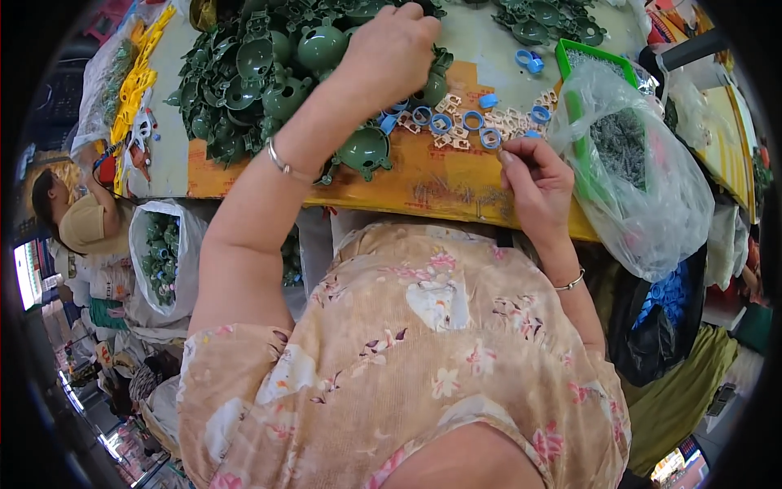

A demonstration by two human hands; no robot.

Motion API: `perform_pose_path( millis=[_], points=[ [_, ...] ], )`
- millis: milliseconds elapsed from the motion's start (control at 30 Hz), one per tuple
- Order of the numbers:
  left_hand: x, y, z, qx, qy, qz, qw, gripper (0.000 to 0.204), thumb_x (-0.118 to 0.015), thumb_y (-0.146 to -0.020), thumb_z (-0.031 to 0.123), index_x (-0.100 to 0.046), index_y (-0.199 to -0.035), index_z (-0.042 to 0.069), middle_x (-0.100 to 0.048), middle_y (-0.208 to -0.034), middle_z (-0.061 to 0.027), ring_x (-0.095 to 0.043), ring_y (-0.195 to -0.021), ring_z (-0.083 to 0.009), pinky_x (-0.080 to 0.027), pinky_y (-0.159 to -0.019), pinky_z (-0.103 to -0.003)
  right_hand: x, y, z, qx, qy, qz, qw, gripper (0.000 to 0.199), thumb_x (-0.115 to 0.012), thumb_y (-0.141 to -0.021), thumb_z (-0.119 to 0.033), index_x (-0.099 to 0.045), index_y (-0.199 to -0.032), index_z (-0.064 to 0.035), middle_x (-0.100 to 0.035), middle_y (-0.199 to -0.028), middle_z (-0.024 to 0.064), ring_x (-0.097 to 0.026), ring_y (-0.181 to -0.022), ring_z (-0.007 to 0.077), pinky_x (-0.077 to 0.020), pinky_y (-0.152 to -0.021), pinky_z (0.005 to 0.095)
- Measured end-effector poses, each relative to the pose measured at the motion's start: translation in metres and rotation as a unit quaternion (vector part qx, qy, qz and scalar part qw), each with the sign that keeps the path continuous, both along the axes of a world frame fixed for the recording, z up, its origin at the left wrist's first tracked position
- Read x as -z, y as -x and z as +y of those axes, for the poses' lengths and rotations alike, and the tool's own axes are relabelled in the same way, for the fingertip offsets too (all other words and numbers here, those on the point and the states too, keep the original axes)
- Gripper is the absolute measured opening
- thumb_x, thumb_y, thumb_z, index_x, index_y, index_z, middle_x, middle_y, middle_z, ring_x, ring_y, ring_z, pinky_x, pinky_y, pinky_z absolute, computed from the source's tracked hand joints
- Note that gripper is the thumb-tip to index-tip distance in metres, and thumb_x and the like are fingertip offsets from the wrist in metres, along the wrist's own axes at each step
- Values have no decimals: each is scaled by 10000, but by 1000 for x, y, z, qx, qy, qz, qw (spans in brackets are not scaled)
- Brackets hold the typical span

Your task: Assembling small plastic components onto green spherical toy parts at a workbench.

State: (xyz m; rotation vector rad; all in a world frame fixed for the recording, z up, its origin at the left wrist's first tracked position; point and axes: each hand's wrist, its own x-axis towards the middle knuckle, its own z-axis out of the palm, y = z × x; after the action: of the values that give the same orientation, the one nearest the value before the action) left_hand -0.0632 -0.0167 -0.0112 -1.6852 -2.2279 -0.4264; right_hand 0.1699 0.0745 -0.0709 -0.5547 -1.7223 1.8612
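Observation:
A big heap of dark green, glossy rounded plastic parts [323, 47] covers the far left of the table. My left hand [389, 50] reaches over its right side, knuckles bent and fingers curled; what they hold is hidden. One green cup-shaped part [364, 150] lies under my left forearm at the near edge of the heap. My right hand [538, 181] is closed with thumb and forefinger together near the table's front edge; anything in the pinch is too small to make out. Just beyond it lie blue rings [489, 138] and small cream plastic pieces [513, 123].
Loose screws [462, 194] lie on the orange-yellow table covering [269, 181]. At right, a green tray [582, 155] of screws sits partly under a clear plastic bag [664, 216]. A white sack [189, 277] of green parts stands below left. Another person [88, 213] is farther left.

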Motion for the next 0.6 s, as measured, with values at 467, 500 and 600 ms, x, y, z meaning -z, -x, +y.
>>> perform_pose_path(
  millis=[467,500,600],
  points=[
    [-19,26,2,30,100,-126,986,303,-631,-778,66,-641,-1075,6,-644,-983,-117,-628,-946,-295,-523,-849,-380,2,0,7,17,-16,22,999,84,-607,-908,4,-648,-981,14,-602,-771,-37,-499,-633,9,-405,-561,177],
    [-25,25,2,38,58,-158,985,269,-635,-811,84,-636,-1065,-3,-647,-947,-108,-652,-907,-267,-540,-815,-354,1,1,6,18,-15,22,999,84,-607,-908,4,-648,-981,14,-602,-771,-37,-499,-633,9,-405,-561,177],
    [-43,16,8,71,-7,-300,951,257,-638,-864,134,-639,-1057,-34,-667,-845,-56,-573,-722,-84,-465,-634,-258,-9,4,6,24,-30,21,999,94,-604,-909,13,-645,-994,14,-610,-796,-30,-505,-653,14,-410,-577,173]
  ],
)
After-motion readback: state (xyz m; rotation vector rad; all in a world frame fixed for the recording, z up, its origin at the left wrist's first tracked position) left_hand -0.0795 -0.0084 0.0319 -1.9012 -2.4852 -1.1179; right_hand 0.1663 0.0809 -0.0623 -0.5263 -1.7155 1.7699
